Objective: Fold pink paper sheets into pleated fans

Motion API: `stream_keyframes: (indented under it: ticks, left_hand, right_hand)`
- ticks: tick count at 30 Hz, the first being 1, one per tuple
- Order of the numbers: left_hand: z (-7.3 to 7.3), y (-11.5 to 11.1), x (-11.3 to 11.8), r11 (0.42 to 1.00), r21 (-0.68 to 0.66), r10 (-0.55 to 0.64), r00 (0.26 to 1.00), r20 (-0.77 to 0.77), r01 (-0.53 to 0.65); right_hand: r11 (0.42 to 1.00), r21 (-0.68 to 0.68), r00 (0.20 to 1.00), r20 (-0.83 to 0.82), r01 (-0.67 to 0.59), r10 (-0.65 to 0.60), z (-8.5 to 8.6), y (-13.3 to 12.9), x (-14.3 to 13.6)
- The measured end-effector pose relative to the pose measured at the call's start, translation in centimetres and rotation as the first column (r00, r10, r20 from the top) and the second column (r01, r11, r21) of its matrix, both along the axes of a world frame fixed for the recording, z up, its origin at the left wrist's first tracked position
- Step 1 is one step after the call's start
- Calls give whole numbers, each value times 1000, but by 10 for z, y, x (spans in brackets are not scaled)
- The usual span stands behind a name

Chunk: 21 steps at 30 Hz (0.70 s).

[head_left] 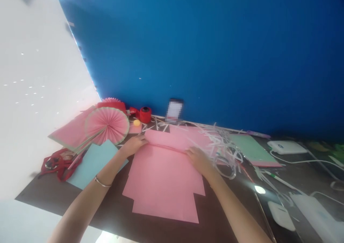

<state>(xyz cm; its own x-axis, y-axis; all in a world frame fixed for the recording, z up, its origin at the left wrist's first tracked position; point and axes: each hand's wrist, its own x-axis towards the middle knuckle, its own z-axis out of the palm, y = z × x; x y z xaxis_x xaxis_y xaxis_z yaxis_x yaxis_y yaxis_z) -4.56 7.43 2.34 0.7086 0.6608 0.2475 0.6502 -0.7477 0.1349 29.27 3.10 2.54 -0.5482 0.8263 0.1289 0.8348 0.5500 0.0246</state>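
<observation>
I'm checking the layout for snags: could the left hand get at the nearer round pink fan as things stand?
Probably yes: the nearer round pink fan lies close to the left hand with nothing visibly blocking the way, though that hand must first leave the pink paper.

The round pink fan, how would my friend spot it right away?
Find where the white wall meets the big blue wall and follow that edge down. The round pink fan is near its foot, left of the left hand. Unlike the flat light-blue paper near it, it's a pleated circle with a pale rim.
</observation>
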Motion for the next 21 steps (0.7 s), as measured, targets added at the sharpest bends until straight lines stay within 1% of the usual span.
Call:
stream_keyframes:
  ticks: [3,6,9,11,14,16,18,21]
  left_hand:
    - [-6,-6,-1,999,43,14,1000,-5,-14]
    - [-12,-10,-2,996,61,57,998,13,-58]
    - [-13,-14,2,997,49,64,998,26,-66]
    - [-12,-18,7,996,31,84,996,2,-84]
    - [-11,-26,19,979,26,206,975,-87,-204]
    - [-11,-29,25,964,26,267,954,-138,-266]
    - [-9,-30,29,957,22,290,941,-175,-291]
    - [-4,-31,29,952,6,301,929,-216,-307]
  right_hand:
    - [998,58,1000,29,7,-8,-6,-6,-1]
    - [982,184,998,47,36,-46,-14,-12,-3]
    - [949,304,995,36,80,-95,-22,-18,-8]
    - [935,328,989,11,136,-148,-25,-21,-13]
    - [911,330,966,-19,248,-257,-24,-25,-26]
    - [899,329,955,-26,289,-297,-22,-28,-36]
    - [905,339,964,-29,257,-263,-21,-30,-45]
    - [943,318,995,-31,102,-97,-22,-29,-58]
